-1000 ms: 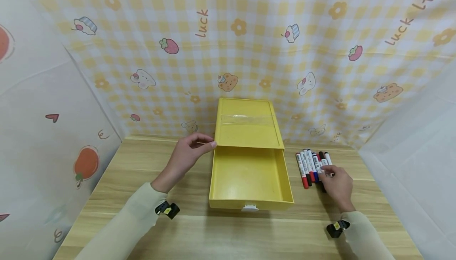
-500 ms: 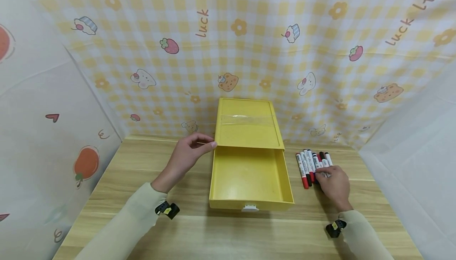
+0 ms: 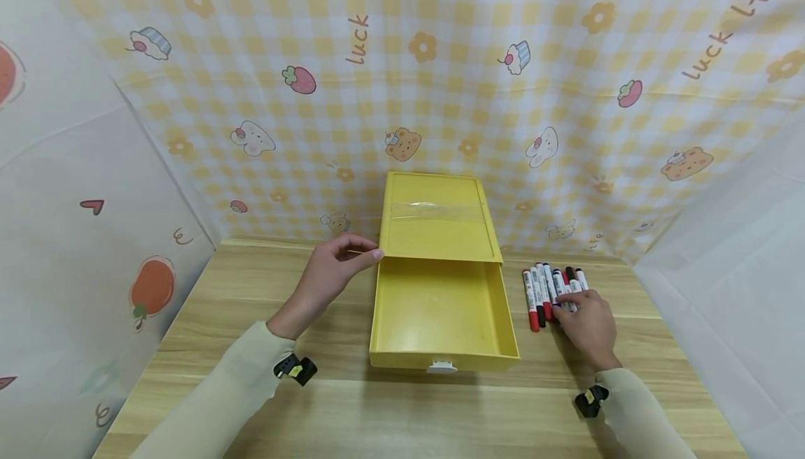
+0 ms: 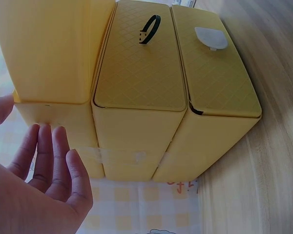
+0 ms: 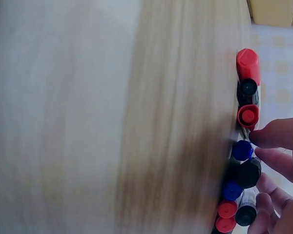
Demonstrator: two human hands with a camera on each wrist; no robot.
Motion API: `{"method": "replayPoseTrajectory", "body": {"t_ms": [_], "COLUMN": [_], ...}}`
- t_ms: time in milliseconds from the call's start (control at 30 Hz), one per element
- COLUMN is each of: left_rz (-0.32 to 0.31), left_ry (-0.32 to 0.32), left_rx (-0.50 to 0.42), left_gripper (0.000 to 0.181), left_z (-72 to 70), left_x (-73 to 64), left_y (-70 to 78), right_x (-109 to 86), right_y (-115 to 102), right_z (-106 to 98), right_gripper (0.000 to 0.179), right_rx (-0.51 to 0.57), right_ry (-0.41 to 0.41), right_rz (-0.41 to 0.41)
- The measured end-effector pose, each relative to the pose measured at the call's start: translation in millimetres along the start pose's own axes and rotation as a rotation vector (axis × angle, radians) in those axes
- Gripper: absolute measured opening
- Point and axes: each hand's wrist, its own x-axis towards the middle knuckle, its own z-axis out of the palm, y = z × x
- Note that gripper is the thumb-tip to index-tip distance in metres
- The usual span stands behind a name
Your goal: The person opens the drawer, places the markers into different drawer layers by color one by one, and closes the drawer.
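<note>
Yellow drawer [image 3: 440,312] stands between left hand [image 3: 330,267] and markers [image 3: 537,298]

The right hand [image 5: 292,171] curls its fingers round markers [image 5: 249,173] on wood-grained tabletop [image 5: 88,122].

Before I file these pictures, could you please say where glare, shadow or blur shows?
Head: glare on the clear tape, soft shadow before the open drawer; left wrist: dim closed drawer fronts; right wrist: tabletop smeared by blur, shadowed beside the markers.

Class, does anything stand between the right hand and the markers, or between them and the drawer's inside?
Nothing visible separates the right hand from the markers; the right wall of the drawer stands before its inside.
</note>
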Motion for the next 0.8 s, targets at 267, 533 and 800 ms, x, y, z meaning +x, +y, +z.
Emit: {"method": "replayPoseTrajectory", "body": {"t_ms": [267, 533, 800], "left_rz": [0.003, 0.002, -0.002], "left_ry": [-0.001, -0.001, -0.002], "left_rx": [0.003, 0.008, 0.002], "left_gripper": [0.031, 0.031, 0.031], "left_z": [0.2, -0.1, -0.4], "left_x": [0.7, 0.0, 0.0], "left_y": [-0.3, -0.8, -1.1], "right_x": [0.8, 0.4, -1.1], "right_y": [-1.4, -4.8, -5.8], "right_z": [-0.2, 0.3, 1.7], "right_gripper": [0.028, 0.034, 0.034], "right_rx": [-0.048, -0.074, -0.082], "right_ry": [-0.028, -0.043, -0.029], "right_rz": [-0.004, 0.010, 0.013]}}
